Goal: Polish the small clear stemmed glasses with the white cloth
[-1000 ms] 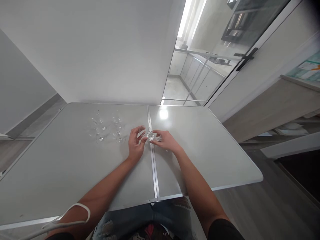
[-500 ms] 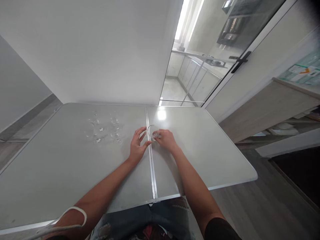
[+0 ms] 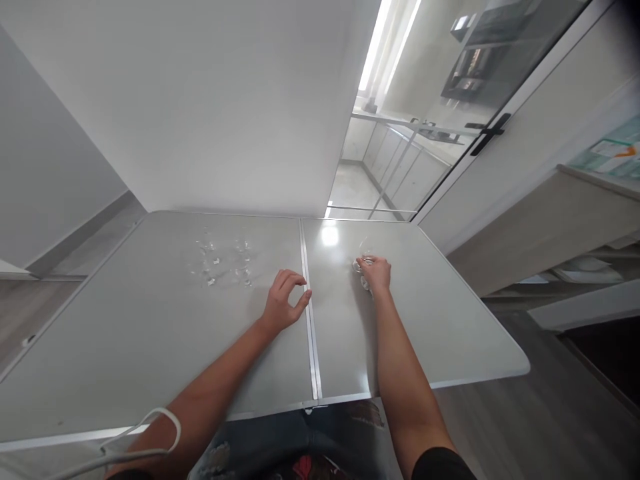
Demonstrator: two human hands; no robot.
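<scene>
The clear glass point(image 3: 356, 266) has been moved away from the empty, loosely curled left grip point(image 3: 287, 298), and is now pinched by the right grip point(image 3: 377, 272) alone, at the desk's point(image 3: 410, 320) right half.

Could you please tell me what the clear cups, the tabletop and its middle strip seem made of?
Clear cups: glossy and see-through with bright glints; probably glass, though clear plastic is possible.
Tabletop: smooth, pale, with a shiny light reflection; perhaps laminate or glass.
Middle strip: silvery sheen, likely metal.
</scene>
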